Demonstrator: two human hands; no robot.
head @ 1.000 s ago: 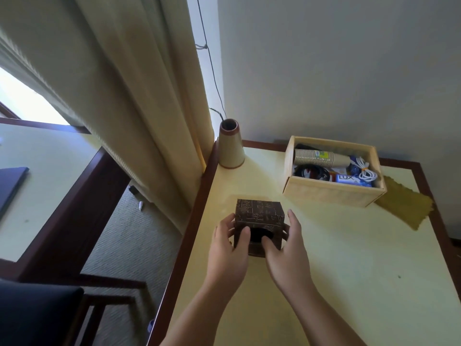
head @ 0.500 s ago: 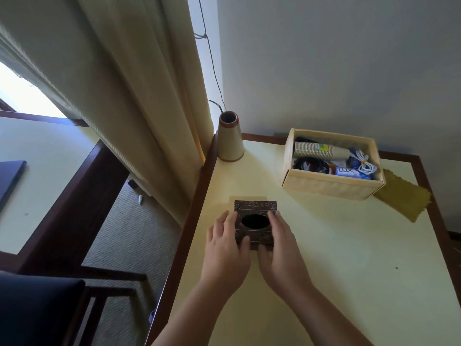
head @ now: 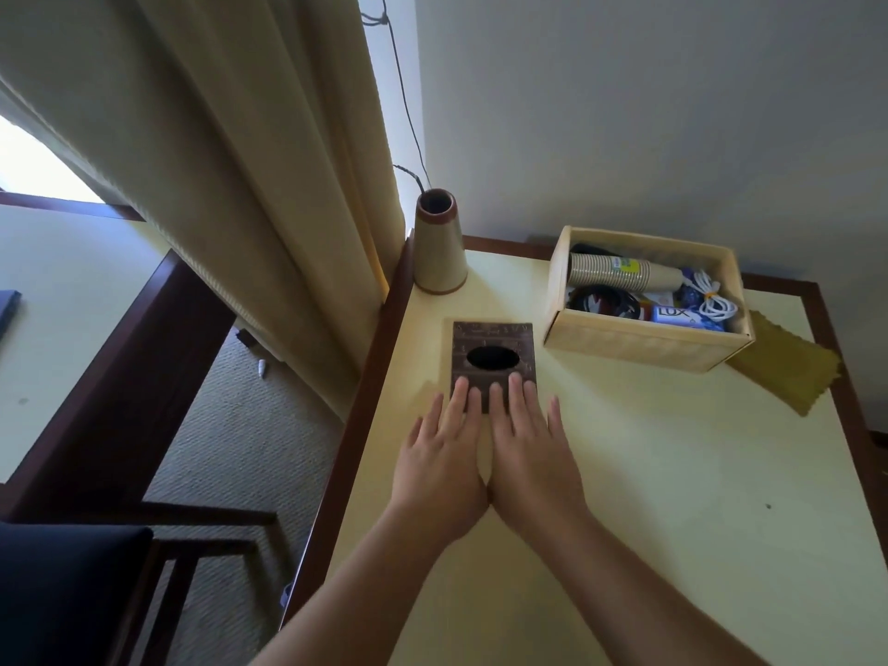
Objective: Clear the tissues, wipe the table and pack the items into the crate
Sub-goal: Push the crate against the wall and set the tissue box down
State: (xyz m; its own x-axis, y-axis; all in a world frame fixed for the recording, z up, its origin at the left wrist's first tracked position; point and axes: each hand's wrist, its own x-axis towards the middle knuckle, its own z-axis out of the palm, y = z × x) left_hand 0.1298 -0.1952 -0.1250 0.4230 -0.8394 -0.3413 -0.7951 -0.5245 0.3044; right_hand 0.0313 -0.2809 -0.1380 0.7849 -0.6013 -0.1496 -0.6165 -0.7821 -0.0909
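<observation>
A dark carved tissue box with an oval opening on top stands on the pale yellow table, near its left edge. My left hand and my right hand lie side by side just in front of it, fingers straight, their tips resting on the box's near edge. The light wooden crate sits at the back right and holds a stack of paper cups, a Lux soap bar, a white cable and a dark coiled item. An olive cloth lies partly under the crate's right side.
A beige cone-shaped vase stands at the table's back left corner, beside the curtain. A dark chair is on the floor at the lower left. The table has a dark wooden rim and a wall behind it.
The tissue box, held tilted off the table a second ago, now stands flat, farther back. Both hands have let go and flattened, fingertips on its near edge.
</observation>
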